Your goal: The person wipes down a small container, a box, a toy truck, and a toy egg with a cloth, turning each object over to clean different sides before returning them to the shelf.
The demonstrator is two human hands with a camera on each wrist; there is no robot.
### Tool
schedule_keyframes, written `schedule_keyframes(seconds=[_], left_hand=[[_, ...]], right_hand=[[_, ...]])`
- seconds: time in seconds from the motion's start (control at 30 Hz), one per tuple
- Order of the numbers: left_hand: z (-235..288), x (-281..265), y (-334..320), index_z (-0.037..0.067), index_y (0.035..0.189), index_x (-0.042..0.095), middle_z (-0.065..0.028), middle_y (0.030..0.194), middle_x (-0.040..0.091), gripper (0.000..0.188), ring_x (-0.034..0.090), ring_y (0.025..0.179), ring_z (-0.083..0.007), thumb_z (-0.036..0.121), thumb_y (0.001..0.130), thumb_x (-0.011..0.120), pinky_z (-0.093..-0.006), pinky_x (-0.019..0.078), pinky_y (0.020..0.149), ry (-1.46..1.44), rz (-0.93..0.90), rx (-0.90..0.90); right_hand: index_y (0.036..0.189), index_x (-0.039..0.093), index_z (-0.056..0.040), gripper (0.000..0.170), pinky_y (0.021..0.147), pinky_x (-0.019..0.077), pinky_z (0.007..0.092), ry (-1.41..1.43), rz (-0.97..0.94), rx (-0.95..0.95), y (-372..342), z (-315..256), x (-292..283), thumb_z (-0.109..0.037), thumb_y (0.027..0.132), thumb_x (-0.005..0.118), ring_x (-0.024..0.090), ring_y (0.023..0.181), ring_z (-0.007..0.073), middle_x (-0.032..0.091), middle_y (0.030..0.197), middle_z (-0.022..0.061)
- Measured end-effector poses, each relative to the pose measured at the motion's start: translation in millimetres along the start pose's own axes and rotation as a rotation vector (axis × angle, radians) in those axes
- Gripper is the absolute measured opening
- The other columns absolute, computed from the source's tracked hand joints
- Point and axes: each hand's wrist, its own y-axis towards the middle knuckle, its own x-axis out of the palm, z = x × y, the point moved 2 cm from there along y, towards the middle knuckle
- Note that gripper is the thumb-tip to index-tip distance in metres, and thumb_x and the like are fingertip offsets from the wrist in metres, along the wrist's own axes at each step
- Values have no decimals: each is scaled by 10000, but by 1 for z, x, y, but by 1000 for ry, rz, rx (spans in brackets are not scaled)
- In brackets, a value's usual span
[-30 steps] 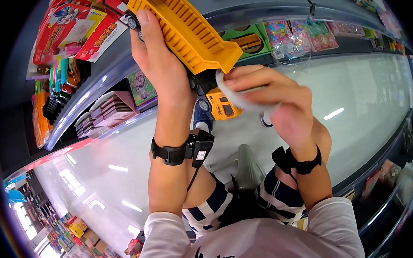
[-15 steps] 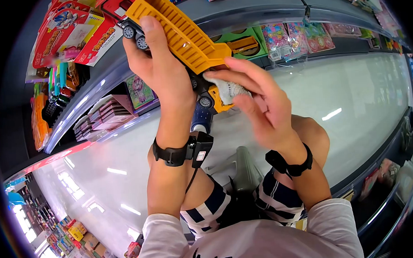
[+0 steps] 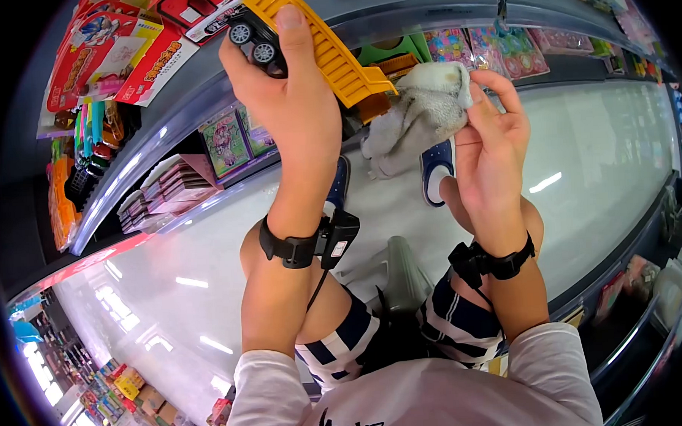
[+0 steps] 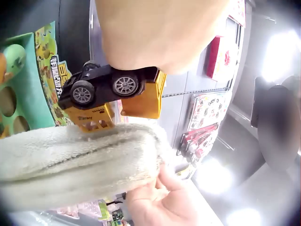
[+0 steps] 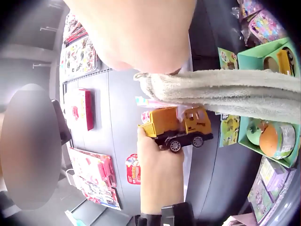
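A yellow toy dump truck (image 3: 342, 64) with a black chassis is up at the shelf front, gripped by my left hand (image 3: 298, 104), whose thumb lies along the bed's side. In the left wrist view, the truck's wheels and underside (image 4: 101, 89) and part of its yellow cab show. My right hand (image 3: 498, 141) pinches the edge of a greyish-white cloth (image 3: 424, 114) between thumb and fingers. The cloth hangs bunched beside the truck's front and hides the cab in the head view. In the right wrist view, it stretches as a folded band (image 5: 225, 89) above the truck.
Red toy boxes (image 3: 102, 60) crowd the shelf at the left, with pink packs (image 3: 172, 190) on the level below. A green box (image 3: 395, 54) and colourful packets (image 3: 517, 53) sit behind the cloth. The shelf edge (image 3: 156, 156) curves close to the left forearm.
The right hand has pulled the cloth off the truck's cab and out to the right, so it now hangs spread. The left hand has tilted the truck, showing more of its wheels, and shifted slightly right.
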Motion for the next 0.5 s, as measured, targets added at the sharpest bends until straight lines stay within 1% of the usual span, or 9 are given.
schedule_keyframes(seconds=[0.07, 0.1, 0.17, 0.2, 0.27, 0.3, 0.4, 0.47, 0.5], left_hand=[[1, 3, -2, -30, 1176, 504, -59, 1026, 649, 411, 596, 856, -84, 306, 1023, 686, -254, 503, 756, -21, 6, -15], [0, 3, -1, -24, 1198, 496, -61, 1020, 644, 413, 601, 856, -87, 310, 1031, 672, -264, 511, 763, -2, 1, -19], [0, 3, -4, -16, 1211, 494, -57, 1017, 642, 415, 605, 851, -90, 319, 1035, 663, -270, 514, 762, -28, 7, -53], [1, 4, -5, -7, 1225, 491, -54, 1015, 639, 417, 608, 846, -93, 329, 1040, 654, -275, 518, 762, -57, 15, -87], [3, 4, -9, 6, 1226, 496, -51, 1012, 631, 416, 612, 840, -103, 353, 1046, 636, -283, 522, 759, -172, 32, -160], [3, 4, -11, 19, 1228, 500, -48, 1010, 623, 416, 617, 834, -112, 378, 1053, 618, -291, 526, 756, -288, 50, -230], [10, 4, -12, 44, 1222, 507, -41, 1014, 609, 414, 619, 829, -129, 419, 1063, 582, -299, 530, 745, -295, 52, -300], [5, 2, -12, 60, 1225, 512, -48, 1017, 602, 419, 623, 833, -136, 450, 1073, 541, -308, 538, 742, -287, 63, -262], [4, -1, -11, 64, 1228, 513, -55, 1027, 605, 420, 634, 838, -147, 455, 1075, 531, -320, 547, 739, -334, 53, -264]], right_hand=[[1233, 601, 34, 241, 870, 560, 283, -66, -198, -103, -2, -2, -3, 0, 997, 636, 671, 999, 151, 714, 1107, 131], [1233, 601, 34, 241, 870, 560, 283, -65, -197, -102, -1, -2, -3, 0, 997, 636, 671, 999, 151, 714, 1107, 131], [1297, 537, 55, 276, 993, 552, 355, -166, -118, -100, 1, 0, -6, -7, 1028, 553, 679, 1096, 233, 691, 1175, 194], [1297, 537, 55, 276, 993, 552, 355, -167, -115, -99, 3, -1, -5, -7, 1028, 553, 679, 1096, 233, 691, 1175, 194], [1302, 533, 54, 280, 982, 546, 334, -58, 52, -22, 8, -4, -4, -16, 1032, 552, 683, 1084, 223, 699, 1153, 189], [1302, 533, 54, 280, 982, 546, 334, -58, 52, -23, 9, -5, -3, -16, 1032, 552, 683, 1084, 223, 699, 1153, 189], [1281, 536, 51, 258, 984, 541, 330, -62, 33, -41, 9, -7, -2, -19, 1033, 550, 684, 1085, 227, 705, 1151, 185], [1238, 546, 37, 215, 1002, 523, 332, -36, -186, -88, 2, -7, 4, -8, 1029, 568, 677, 1093, 228, 712, 1172, 196], [1238, 546, 37, 215, 1002, 523, 332, -36, -185, -87, -3, -4, 8, -8, 1029, 568, 677, 1093, 228, 712, 1172, 196]])
